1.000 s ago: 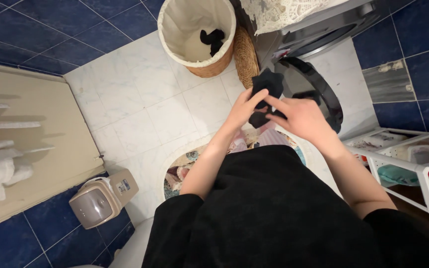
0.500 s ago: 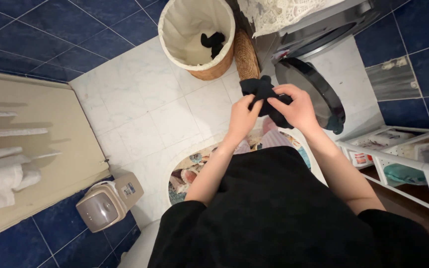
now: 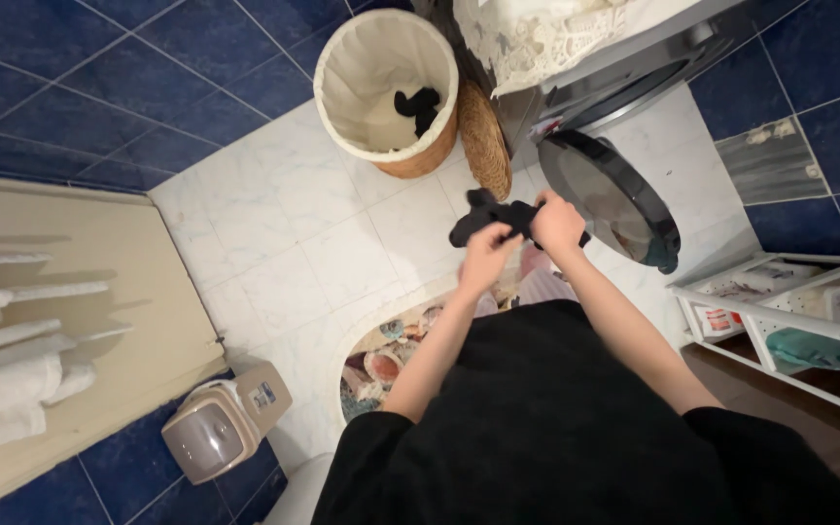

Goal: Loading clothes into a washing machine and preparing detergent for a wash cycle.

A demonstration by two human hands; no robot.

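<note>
Looking straight down past a black top, both hands are on one small dark garment [image 3: 483, 216], held up in front of the open washer door [image 3: 610, 197]. Left hand [image 3: 488, 255] has its fingers pinched shut on the lower edge; right hand [image 3: 556, 220] is fisted around the other end. Looks like it's being straightened out mid-sorting. Below it there's one patterned oval mat [image 3: 386, 355]. Further out: one small pedal bin [image 3: 221, 421], one wicker laundry basket [image 3: 386, 83] with one dark item inside, and one washing machine [image 3: 590, 68].
</note>
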